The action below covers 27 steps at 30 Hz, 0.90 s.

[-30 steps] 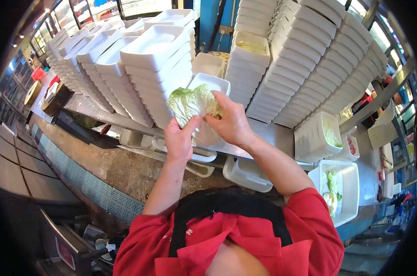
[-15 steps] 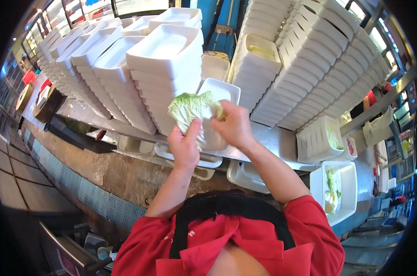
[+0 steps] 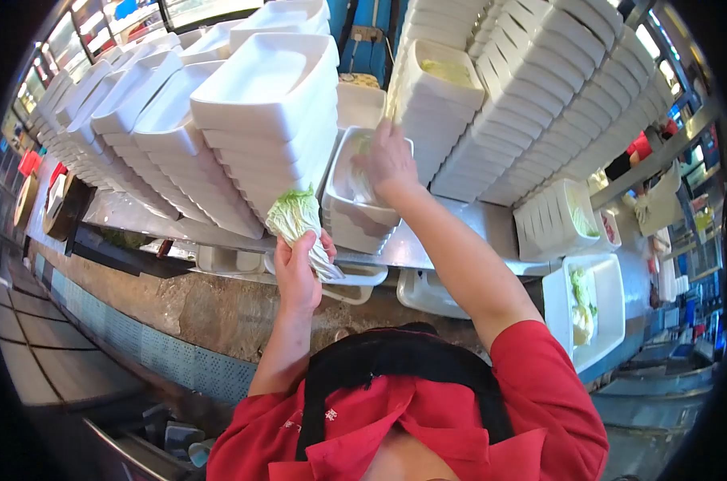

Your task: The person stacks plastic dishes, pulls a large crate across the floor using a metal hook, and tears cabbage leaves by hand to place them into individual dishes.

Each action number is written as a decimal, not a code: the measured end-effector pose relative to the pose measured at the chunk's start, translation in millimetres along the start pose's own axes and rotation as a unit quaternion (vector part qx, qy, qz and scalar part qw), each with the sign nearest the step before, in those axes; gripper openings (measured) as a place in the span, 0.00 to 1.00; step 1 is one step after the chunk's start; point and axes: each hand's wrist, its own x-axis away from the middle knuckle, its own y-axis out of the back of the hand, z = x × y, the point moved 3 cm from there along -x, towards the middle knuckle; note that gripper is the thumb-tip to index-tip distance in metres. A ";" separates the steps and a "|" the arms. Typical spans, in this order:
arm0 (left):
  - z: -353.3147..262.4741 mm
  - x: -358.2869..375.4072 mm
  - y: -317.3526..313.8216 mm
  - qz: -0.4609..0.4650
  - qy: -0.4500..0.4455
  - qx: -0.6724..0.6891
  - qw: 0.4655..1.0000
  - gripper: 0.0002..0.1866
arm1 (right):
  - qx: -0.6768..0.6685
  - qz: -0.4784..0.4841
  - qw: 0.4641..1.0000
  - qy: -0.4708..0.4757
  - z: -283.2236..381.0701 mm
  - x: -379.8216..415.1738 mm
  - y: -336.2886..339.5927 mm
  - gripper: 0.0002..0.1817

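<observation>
My left hand (image 3: 299, 276) is closed round a bunch of pale green and white napa cabbage leaves (image 3: 294, 215), in front of the tall stack of white dishes. My right hand (image 3: 391, 160) is over the right side of a deep white dish (image 3: 343, 196), the top one of a short stack. Its fingers point away from me and its thumb is apart from them, so it looks open. A piece of pale cabbage (image 3: 361, 178) lies inside that dish, partly under the hand; whether the fingertips still touch it is hidden.
Tall stacks of white dishes (image 3: 259, 80) stand at the left, with more stacks (image 3: 532, 88) at the right. One right-hand dish holds cabbage (image 3: 445, 70). A white tub (image 3: 608, 321) with cabbage pieces (image 3: 581, 309) stands near my right elbow. The metal counter (image 3: 468, 232) runs across.
My right hand has moved away from the cabbage bunch and forward into the white dish. My left hand has come lower and left with the bunch.
</observation>
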 end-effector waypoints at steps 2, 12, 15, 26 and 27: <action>-1.1 -1.0 3.3 0.016 -0.017 -0.010 1.000 0.10 | 0.042 -0.030 0.998 0.042 -7.0 -0.2 -2.3 0.25; -3.3 3.3 21.2 -0.013 0.040 -0.024 0.999 0.13 | -0.166 0.128 0.943 0.257 -17.2 28.3 10.7 0.12; -6.0 3.7 14.1 -0.002 0.030 -0.039 0.999 0.13 | -0.109 0.149 0.966 0.182 -10.1 26.2 6.2 0.08; -47.6 0.5 5.5 0.044 -0.043 -0.061 0.996 0.18 | -0.021 0.144 0.963 0.227 16.2 52.1 29.4 0.10; -53.4 -0.1 0.3 0.021 -0.077 -0.097 0.992 0.19 | -0.018 0.215 0.950 0.226 18.7 60.5 32.4 0.10</action>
